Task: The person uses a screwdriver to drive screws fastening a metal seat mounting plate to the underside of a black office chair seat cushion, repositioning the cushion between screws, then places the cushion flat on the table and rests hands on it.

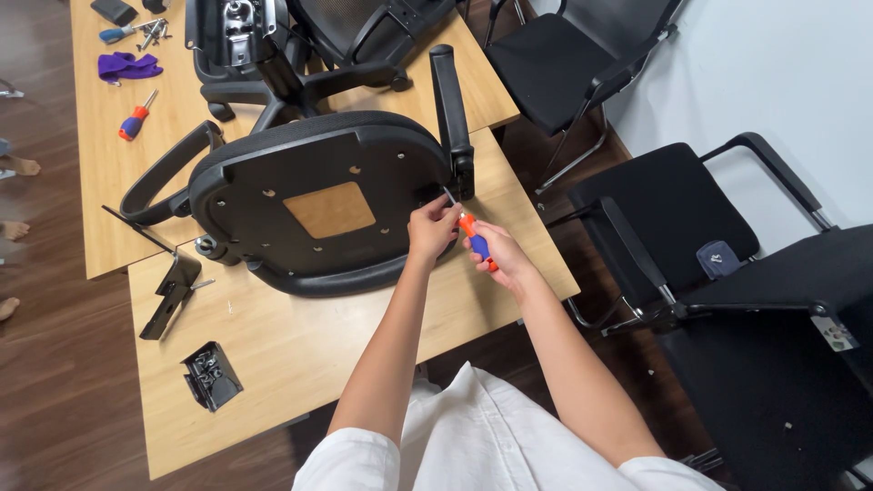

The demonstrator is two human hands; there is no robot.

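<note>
The upturned chair seat (318, 200) lies on the wooden surface (300, 355), its armrest (450, 109) standing at the right edge. The right hand (505, 255) is closed around the orange-and-blue screwdriver (475, 241); the left hand (432, 227) pinches its shaft near the armrest bracket. Best to keep the tip square in the screw and press straight along the shaft while turning.

1 small white label (834, 333) with dark print sits on the black chair frame at far right
</note>
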